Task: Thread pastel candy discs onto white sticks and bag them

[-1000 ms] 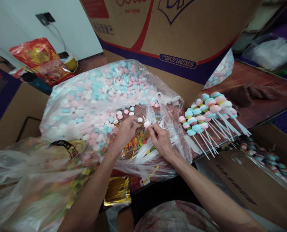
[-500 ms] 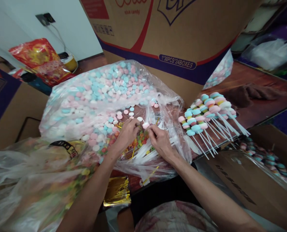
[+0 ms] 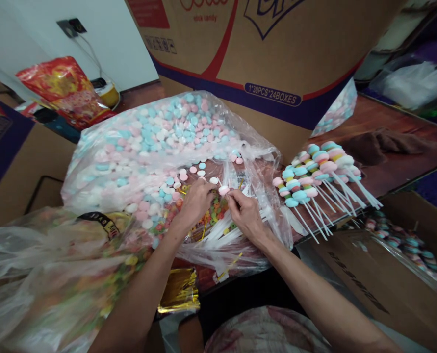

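My right hand [image 3: 245,211] pinches a pale pink round candy [image 3: 223,190] at its fingertips; a thin white stick seems to run through it, mostly hidden by the fingers. Facing it from the left, my left hand [image 3: 198,200] has its fingers closed at a white round candy [image 3: 213,181]; its grip is partly hidden. Below both hands lie small coloured candy rings [image 3: 216,208] and a bundle of white sticks [image 3: 221,233]. Loose pink, white and blue candies spill from a big clear plastic bag [image 3: 236,125] just beyond.
Finished candy skewers [image 3: 314,171] lie piled at the right table edge, sticks overhanging. An open carton [image 3: 372,264] below holds more. A tall cardboard box [image 3: 218,59] blocks the back. Gold twist ties [image 3: 179,291] lie in front, and a bag of rings [image 3: 74,284] is at left.
The view has shifted very slightly to the right across the scene. Both hands keep nearly the same place and grip, with the pink candy still at the right fingertips.
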`<state>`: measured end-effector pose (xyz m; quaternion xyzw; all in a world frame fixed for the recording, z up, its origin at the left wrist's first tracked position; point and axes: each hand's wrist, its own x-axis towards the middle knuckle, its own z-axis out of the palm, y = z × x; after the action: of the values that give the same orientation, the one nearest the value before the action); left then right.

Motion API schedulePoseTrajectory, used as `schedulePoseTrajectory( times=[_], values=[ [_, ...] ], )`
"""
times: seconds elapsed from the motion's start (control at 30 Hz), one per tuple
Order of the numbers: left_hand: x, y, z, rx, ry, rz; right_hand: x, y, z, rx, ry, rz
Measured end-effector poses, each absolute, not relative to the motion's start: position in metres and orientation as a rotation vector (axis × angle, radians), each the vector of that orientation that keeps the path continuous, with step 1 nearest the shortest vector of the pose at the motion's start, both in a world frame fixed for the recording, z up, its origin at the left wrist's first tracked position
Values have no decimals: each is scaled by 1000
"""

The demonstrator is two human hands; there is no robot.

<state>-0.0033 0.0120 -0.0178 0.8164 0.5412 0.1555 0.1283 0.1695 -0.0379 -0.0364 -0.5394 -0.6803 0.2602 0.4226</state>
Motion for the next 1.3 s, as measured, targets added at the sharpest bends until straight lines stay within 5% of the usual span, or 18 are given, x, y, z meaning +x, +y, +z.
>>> schedulePoseTrajectory(
  times=[0.3,0.6,1.3],
  values=[
    [-1,1,-16,2282,1467,597,169,-38,-38,-1359,-1708,642],
    [1,10,-18,1209,1345,1258,169,-39,-37,-1260,-1796,736],
    [10,1,-7,1080,1273,1286,169,-39,-36,-1255,-1741,762]
  ],
)
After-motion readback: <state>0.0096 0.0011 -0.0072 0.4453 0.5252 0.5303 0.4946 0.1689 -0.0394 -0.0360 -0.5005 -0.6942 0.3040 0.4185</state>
